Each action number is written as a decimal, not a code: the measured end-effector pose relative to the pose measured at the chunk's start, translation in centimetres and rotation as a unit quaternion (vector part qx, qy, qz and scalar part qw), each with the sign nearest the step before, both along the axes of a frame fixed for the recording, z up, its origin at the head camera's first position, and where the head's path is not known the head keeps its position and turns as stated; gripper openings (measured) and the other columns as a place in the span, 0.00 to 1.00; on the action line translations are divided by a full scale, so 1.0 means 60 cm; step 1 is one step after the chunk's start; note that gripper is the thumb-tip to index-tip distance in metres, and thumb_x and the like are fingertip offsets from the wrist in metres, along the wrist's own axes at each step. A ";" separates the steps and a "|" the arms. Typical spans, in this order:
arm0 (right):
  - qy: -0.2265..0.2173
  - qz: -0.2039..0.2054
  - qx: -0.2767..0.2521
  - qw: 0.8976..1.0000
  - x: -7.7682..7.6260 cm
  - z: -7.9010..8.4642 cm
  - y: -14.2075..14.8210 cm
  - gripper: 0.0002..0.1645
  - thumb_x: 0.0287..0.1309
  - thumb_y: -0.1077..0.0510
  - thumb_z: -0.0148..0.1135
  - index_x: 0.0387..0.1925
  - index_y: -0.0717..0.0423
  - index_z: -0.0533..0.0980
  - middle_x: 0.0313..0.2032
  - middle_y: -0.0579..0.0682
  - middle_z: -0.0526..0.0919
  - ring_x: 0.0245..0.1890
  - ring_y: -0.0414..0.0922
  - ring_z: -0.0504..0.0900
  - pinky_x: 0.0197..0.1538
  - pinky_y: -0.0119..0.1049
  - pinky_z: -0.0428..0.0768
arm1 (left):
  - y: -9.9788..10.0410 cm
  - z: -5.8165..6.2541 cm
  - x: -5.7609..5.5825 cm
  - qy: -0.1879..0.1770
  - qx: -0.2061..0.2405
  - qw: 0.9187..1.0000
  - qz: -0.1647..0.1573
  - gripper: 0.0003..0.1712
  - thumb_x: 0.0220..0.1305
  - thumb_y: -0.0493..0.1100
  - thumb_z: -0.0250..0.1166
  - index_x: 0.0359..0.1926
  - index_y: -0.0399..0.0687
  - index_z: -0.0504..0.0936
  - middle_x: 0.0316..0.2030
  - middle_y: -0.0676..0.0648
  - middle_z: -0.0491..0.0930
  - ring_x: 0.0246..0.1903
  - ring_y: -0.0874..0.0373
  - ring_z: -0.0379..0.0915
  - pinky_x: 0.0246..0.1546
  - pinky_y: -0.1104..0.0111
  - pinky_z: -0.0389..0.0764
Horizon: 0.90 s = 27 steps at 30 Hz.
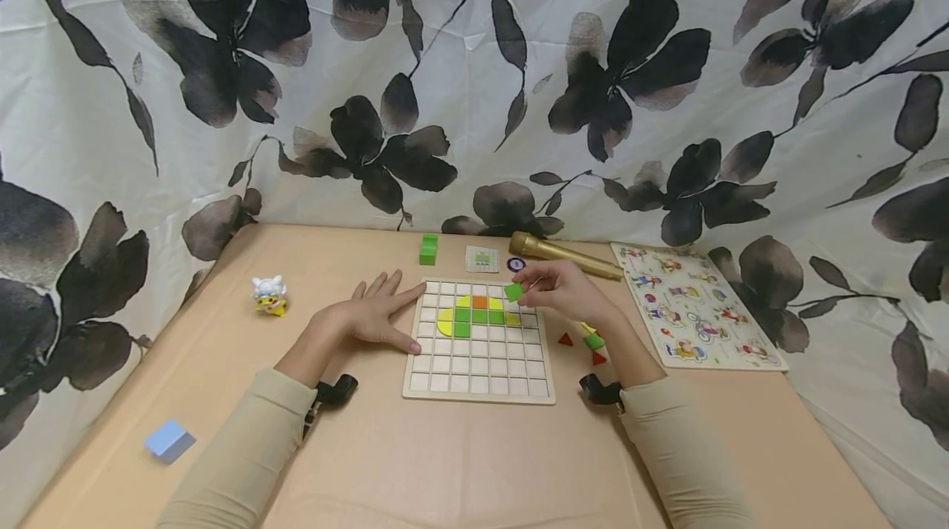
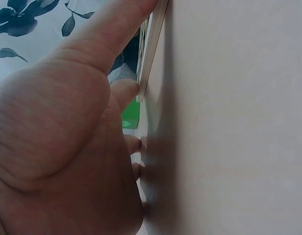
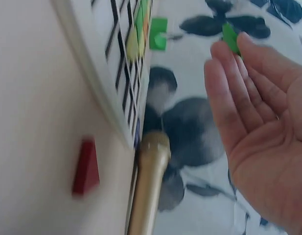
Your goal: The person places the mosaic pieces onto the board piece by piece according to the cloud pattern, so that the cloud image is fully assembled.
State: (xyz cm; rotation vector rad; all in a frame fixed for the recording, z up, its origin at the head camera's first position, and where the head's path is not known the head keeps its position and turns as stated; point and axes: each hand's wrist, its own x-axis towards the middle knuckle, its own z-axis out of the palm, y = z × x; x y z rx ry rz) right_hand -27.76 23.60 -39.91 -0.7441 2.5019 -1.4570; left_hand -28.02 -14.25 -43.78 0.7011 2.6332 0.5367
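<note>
A white grid board (image 1: 470, 385) lies flat on the table, with yellow, green and orange pieces set in its upper squares. My right hand (image 1: 558, 288) pinches a small green square tile (image 1: 513, 292) between thumb and fingertips above the board's upper right part; the tile (image 3: 230, 38) also shows in the right wrist view, held clear of the board. With fingers spread, my left hand (image 1: 371, 316) rests on the table, thumb and index finger touching the board's left edge. In the left wrist view the left palm (image 2: 58, 127) stands beside the board's wooden edge (image 2: 153, 49).
Red triangles (image 1: 566, 339) and a few green and yellow pieces lie under the right forearm. Behind the board are green blocks (image 1: 427, 250), a pattern card (image 1: 482, 259) and a gold microphone (image 1: 567, 255). A sticker board (image 1: 697, 311) lies right; a figurine (image 1: 269, 296) and blue block (image 1: 170, 441) left.
</note>
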 end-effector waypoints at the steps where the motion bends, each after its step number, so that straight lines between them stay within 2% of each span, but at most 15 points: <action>1: 0.003 -0.002 -0.002 1.000 0.002 0.000 -0.009 0.17 0.61 0.65 0.72 0.52 0.62 0.83 0.39 0.56 0.85 0.35 0.45 0.86 0.41 0.35 0.87 | -0.001 0.000 0.000 0.001 0.001 1.000 0.001 0.69 0.51 0.75 0.73 0.84 0.59 0.48 0.82 0.30 0.31 0.81 0.30 0.22 0.76 0.31 0.29; 8: -0.031 -0.007 -0.015 0.999 0.013 -0.008 -0.066 0.16 0.59 0.67 0.73 0.49 0.64 0.83 0.33 0.53 0.85 0.34 0.44 0.85 0.38 0.31 0.85 | -0.003 0.000 0.002 0.007 -0.008 1.000 0.004 0.69 0.51 0.76 0.73 0.84 0.60 0.48 0.82 0.31 0.32 0.81 0.30 0.23 0.76 0.31 0.30; 14: -0.018 0.004 0.047 0.999 0.016 -0.020 -0.089 0.15 0.57 0.65 0.76 0.46 0.66 0.84 0.31 0.50 0.86 0.31 0.41 0.82 0.35 0.30 0.81 | -0.002 -0.002 -0.002 0.009 -0.008 1.000 0.000 0.69 0.51 0.76 0.73 0.85 0.61 0.47 0.83 0.31 0.31 0.81 0.29 0.23 0.76 0.31 0.30; 18: -0.004 0.024 0.089 0.996 0.017 -0.026 -0.094 0.14 0.57 0.66 0.75 0.45 0.67 0.84 0.29 0.49 0.86 0.29 0.39 0.81 0.34 0.30 0.81 | -0.003 -0.009 -0.006 0.007 0.012 1.000 -0.001 0.71 0.48 0.78 0.73 0.84 0.62 0.48 0.82 0.30 0.30 0.81 0.28 0.22 0.75 0.29 0.28; 23: 0.009 0.043 0.129 0.991 0.017 -0.036 -0.094 0.11 0.57 0.65 0.76 0.43 0.63 0.85 0.29 0.46 0.84 0.30 0.39 0.78 0.35 0.29 0.79 | -0.006 -0.019 -0.008 0.007 0.030 1.000 0.004 0.73 0.43 0.84 0.71 0.84 0.66 0.49 0.83 0.32 0.30 0.81 0.29 0.21 0.75 0.30 0.26; 27: 0.013 0.052 0.146 0.988 0.017 -0.044 -0.095 0.11 0.57 0.64 0.77 0.42 0.60 0.86 0.28 0.45 0.83 0.30 0.40 0.78 0.35 0.29 0.78 | -0.004 -0.019 -0.007 0.006 0.022 1.000 0.007 0.72 0.44 0.82 0.72 0.84 0.66 0.49 0.83 0.32 0.30 0.81 0.30 0.21 0.75 0.30 0.27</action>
